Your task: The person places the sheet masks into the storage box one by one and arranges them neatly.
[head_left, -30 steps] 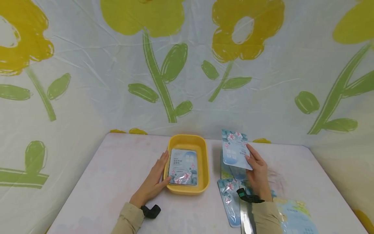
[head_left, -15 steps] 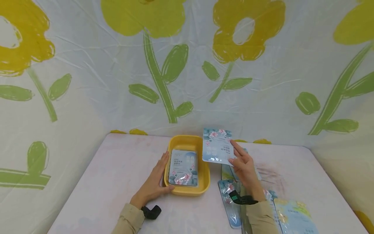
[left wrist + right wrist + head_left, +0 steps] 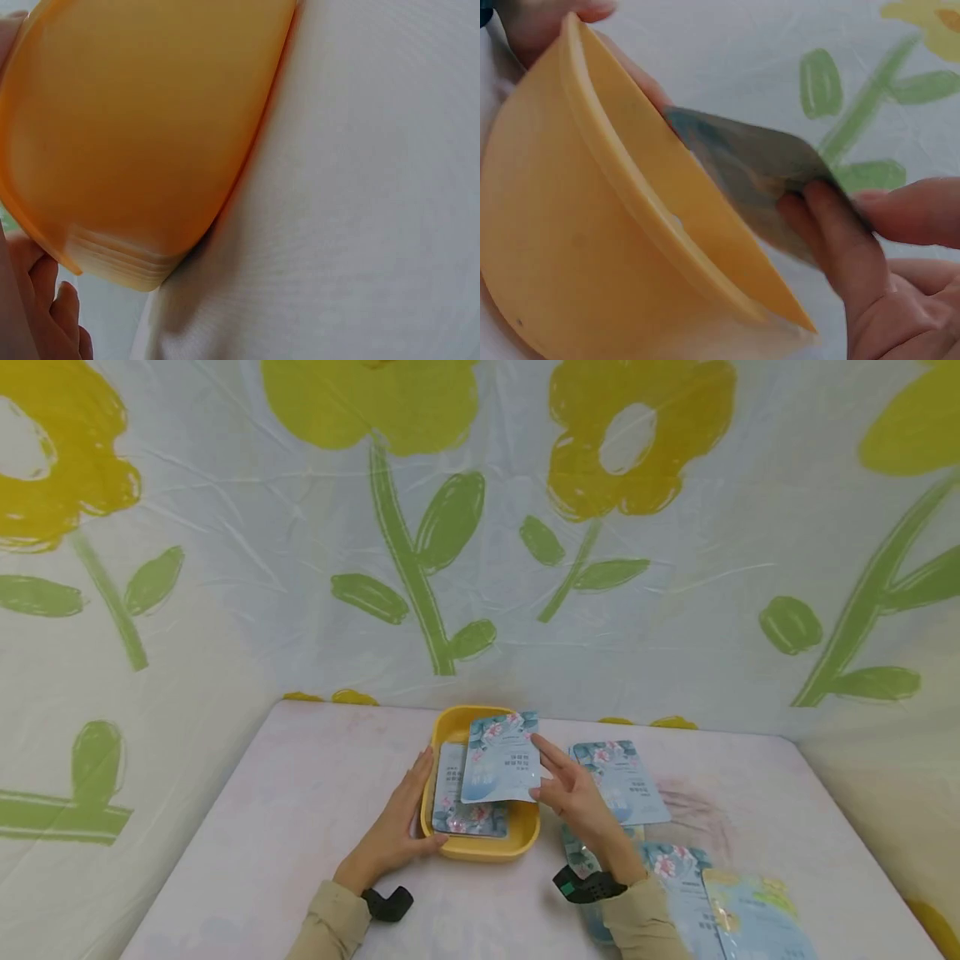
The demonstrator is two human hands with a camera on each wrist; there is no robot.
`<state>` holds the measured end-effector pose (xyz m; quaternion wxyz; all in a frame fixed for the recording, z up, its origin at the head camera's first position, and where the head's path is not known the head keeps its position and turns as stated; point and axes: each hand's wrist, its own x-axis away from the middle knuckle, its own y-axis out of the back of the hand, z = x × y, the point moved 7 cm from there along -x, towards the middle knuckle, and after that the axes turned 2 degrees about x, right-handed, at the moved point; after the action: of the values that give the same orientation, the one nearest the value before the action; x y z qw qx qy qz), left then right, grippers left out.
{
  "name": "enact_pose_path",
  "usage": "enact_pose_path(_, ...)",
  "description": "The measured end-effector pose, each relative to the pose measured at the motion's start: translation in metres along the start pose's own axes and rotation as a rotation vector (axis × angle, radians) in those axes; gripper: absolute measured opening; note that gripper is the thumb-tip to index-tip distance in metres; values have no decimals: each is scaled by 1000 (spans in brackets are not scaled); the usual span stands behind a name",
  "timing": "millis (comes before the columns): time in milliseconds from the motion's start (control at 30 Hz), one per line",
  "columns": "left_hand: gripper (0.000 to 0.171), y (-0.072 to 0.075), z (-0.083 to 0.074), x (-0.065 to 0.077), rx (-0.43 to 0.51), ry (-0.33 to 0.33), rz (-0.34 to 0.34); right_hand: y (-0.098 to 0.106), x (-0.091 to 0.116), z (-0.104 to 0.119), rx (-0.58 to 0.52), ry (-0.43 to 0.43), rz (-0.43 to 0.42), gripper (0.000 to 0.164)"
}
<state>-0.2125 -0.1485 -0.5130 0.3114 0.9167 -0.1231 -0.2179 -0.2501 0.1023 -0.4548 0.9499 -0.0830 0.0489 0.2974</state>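
In the head view, we see the right hand pinching a flat, pink-flowered blue sachet over a rounded tub; the left hand touches the tub, fingers straight. Left wrist: smooth plastic. Right wrist: the sachet's greyish back.

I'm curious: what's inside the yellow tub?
A blue flowered packet lies inside the yellow tub. Another packet, held over it by the right hand, hides part; anything underneath is covered.
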Motion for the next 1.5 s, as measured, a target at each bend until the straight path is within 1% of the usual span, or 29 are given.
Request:
enact_pose_path(167, 113, -2, 3, 0, -11, 18, 10, -17, -4, -8, 120, -93, 18, 77)
enact_pose_path(233, 112, -3, 3, 0, -15, 19, 11, -22, -5, -10, 137, -114, 34, 78)
enact_pose_path(367, 111, -1, 2, 0, -8, -12, -8, -29, -6, -12, 121, -139, 82, 79)
enact_pose_path(500, 109, 1, 0, 0, -1, -34, -25, -30, -5, -12, 177, -169, 107, 71)
enact_pose_path(567, 109, 1, 0, 0, -2, -28, -22, -30, -4, -13, 181, -198, 118, 66)
enact_pose_path(633, 109, 2, 0, -1, -4, -16, -14, -29, -4, -15, 125, -228, 135, 64)
enact_pose_path(767, 110, 1, 0, -1, -6, 6, -2, -31, -5, -17, -99, -248, 203, 63)
enact_pose_path(833, 110, 1, -2, -1, -7, -1, -6, -32, -5, -17, -181, -247, 224, 63)
enact_pose_path(900, 110, 1, -2, -1, -5, -7, -10, -34, -4, -16, -244, -248, 231, 63)
enact_pose_path(1000, 109, 1, -3, -1, -1, -10, -12, -37, -5, -14, -302, -245, 216, 66)
enact_pose_path(1200, 109, 2, -3, 0, -5, 3, -9, -40, -5, -11, -338, -258, 187, 66)
enact_pose_path(1267, 109, 2, -3, 0, -5, 7, -9, -41, -5, -10, -343, -258, 195, 66)
enact_pose_path(1500, 109, 0, -2, 0, 0, 21, -10, -42, -4, -10, -310, -305, 208, 67)
